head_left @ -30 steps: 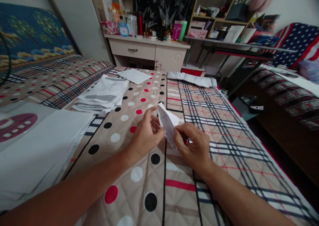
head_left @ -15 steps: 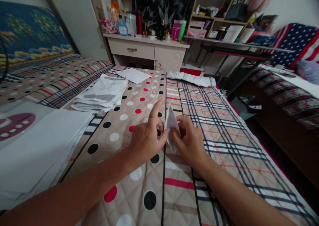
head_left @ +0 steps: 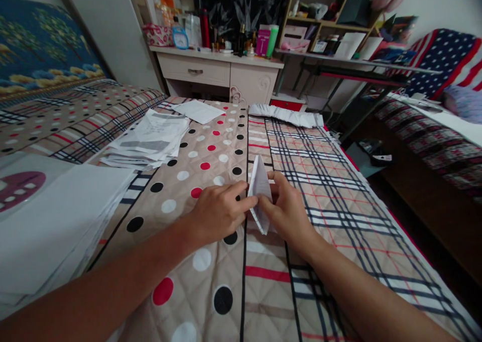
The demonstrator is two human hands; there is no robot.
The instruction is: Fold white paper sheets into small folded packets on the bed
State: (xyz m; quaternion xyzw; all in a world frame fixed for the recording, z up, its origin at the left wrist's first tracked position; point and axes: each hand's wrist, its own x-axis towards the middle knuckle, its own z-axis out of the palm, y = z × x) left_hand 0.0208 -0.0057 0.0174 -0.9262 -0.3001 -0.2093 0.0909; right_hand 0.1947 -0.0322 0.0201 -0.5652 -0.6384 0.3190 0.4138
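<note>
A small folded white paper (head_left: 259,185) stands on edge just above the quilted bed cover (head_left: 339,201). My left hand (head_left: 216,212) pinches its left side, fingers curled and pressed to the fold. My right hand (head_left: 288,209) grips its right side, thumb and fingers closed on it. Both hands meet at the paper over the seam between the dotted and plaid halves of the cover.
A loose pile of printed papers (head_left: 150,141) lies far left on the cover, a single sheet (head_left: 198,111) beyond it. A stack of white sheets (head_left: 56,221) sits at near left. A cluttered dresser (head_left: 214,71) and shelves (head_left: 331,20) stand behind. The bed drops off at right.
The paper went from opened out and tilted to folded into a narrow upright shape. My left index finger, raised half a second ago, has come down onto the fold.
</note>
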